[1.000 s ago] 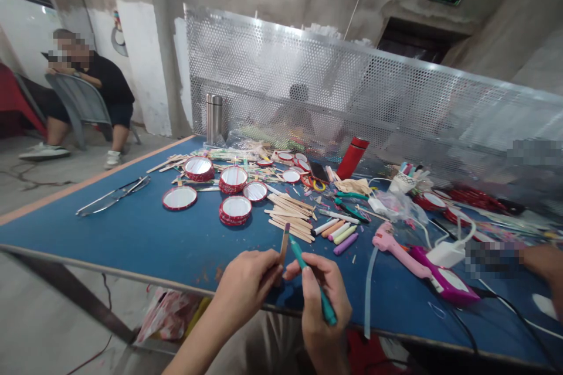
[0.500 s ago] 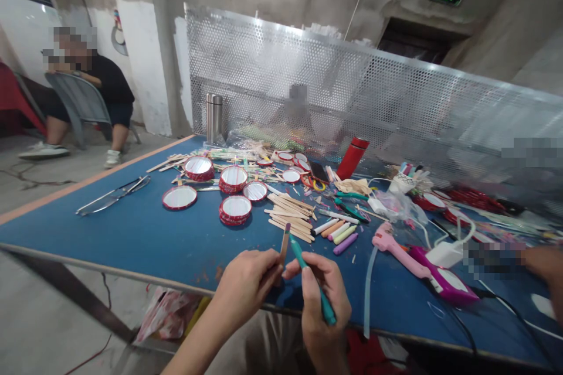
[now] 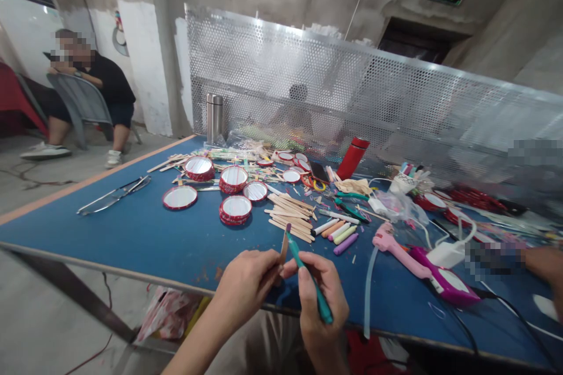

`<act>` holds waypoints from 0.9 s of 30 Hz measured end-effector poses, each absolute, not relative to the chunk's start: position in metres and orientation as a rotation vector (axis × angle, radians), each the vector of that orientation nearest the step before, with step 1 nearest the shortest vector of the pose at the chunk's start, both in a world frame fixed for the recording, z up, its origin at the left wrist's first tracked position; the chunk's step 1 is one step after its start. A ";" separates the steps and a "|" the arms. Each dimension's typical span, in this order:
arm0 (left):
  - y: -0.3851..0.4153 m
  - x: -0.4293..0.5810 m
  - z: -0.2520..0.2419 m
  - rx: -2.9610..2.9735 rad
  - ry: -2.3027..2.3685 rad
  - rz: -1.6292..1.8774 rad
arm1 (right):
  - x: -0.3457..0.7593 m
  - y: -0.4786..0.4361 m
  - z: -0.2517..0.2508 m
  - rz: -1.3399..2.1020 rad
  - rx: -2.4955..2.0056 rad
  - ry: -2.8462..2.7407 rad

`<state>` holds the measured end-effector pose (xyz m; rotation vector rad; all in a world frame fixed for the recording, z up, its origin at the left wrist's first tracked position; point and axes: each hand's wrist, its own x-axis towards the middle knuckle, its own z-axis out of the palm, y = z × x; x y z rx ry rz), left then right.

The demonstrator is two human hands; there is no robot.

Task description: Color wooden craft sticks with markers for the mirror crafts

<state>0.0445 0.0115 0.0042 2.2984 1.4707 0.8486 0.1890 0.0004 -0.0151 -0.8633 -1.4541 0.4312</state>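
My left hand (image 3: 248, 278) is closed on a wooden craft stick (image 3: 284, 248), which stands nearly upright with a purple tip at its top. In my right hand (image 3: 323, 290) is a teal marker (image 3: 313, 281), gripped like a pen. Its point meets or almost meets the stick just under the purple end; I cannot tell which. Beyond my hands lies a pile of plain craft sticks (image 3: 290, 215). Beside the pile are several markers, among them a purple marker (image 3: 345, 244) and an orange marker (image 3: 336, 229).
Red-rimmed round discs (image 3: 235, 210) lie left of the sticks. A pink glue gun (image 3: 402, 252) rests to the right, near a magenta power strip (image 3: 453, 281). Scissors (image 3: 114, 194) lie far left. A red flask (image 3: 353, 158) stands by the mesh panel (image 3: 281, 64). Another person's hand (image 3: 539, 263) shows at right.
My right hand has shifted slightly left, bringing the marker's point closer to the stick. My left hand and the stick stay almost where they were.
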 end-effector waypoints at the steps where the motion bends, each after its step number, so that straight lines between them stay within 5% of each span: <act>1: 0.011 0.045 0.004 2.298 1.474 0.847 | 0.189 0.000 -0.015 0.433 -0.868 -1.449; 27: 0.012 0.045 0.004 2.304 1.485 0.844 | 0.191 -0.002 -0.015 0.414 -0.884 -1.461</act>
